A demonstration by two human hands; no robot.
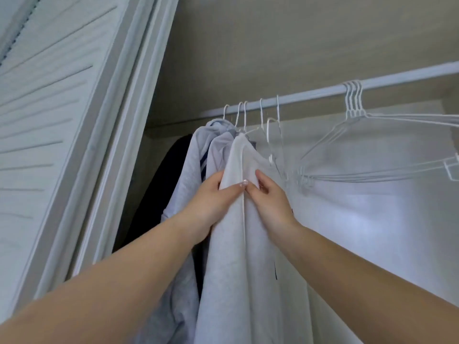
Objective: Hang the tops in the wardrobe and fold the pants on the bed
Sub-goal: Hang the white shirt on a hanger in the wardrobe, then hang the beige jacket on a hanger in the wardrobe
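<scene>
Reaching up into the wardrobe, we grip a white top [238, 219] with both hands: our left hand [213, 204] wraps the fabric from the left, thumb lying across the front, and our right hand [270, 202] pinches it from the right, the two thumbs nearly touching at a seam that runs down the cloth. The top hangs from a white wire hanger among others hooked on the rail [323, 91]. Just left of it hang a pale grey top [218, 150], another grey top with a dark stripe [193, 165] and a dark garment [159, 184] at the far left. Further right on the rail, a bunch of empty hangers [354, 100] hangs well apart. A louvred door [49, 95] stands at left.
</scene>
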